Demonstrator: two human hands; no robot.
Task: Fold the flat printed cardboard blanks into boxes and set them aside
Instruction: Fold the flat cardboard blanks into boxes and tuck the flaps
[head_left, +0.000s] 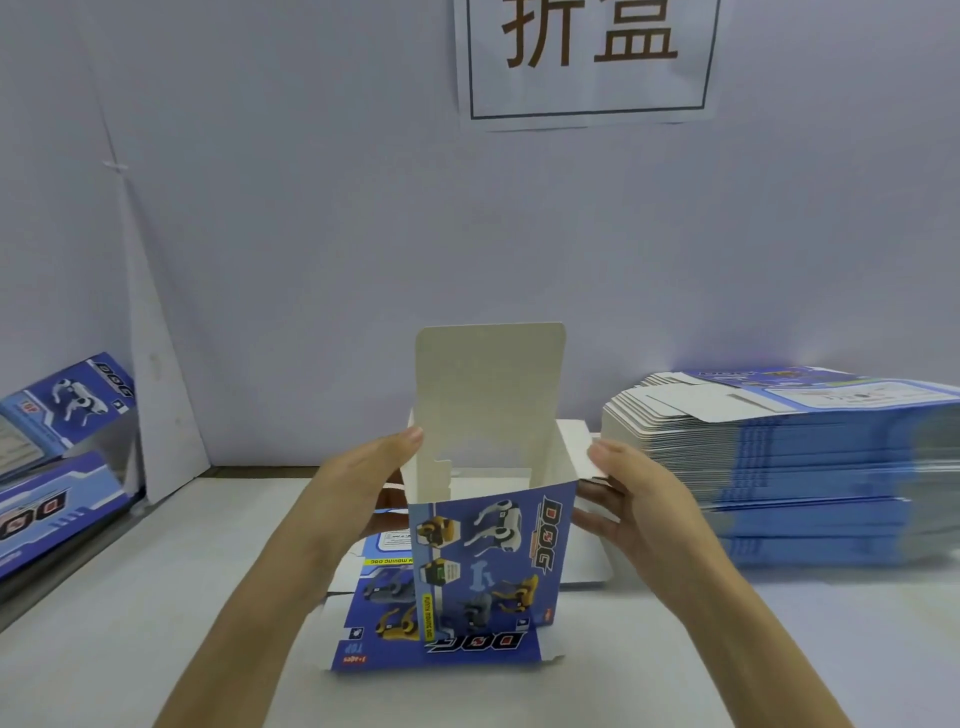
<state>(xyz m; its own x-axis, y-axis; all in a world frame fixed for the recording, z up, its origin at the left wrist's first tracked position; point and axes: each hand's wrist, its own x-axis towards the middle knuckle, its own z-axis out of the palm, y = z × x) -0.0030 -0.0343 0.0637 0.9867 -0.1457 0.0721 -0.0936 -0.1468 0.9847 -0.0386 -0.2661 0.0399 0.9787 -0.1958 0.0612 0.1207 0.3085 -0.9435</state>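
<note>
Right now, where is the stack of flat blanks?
In head view, the stack sits at the right of the table, just beyond the right hand.

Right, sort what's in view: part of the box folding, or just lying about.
Job: half-formed blue printed cardboard box, held by left hand and right hand; flat blue printed blank under it; tall stack of flat blue blanks, right; folded blue boxes, left.
Lying about: white paper wall sign with Chinese characters.
</note>
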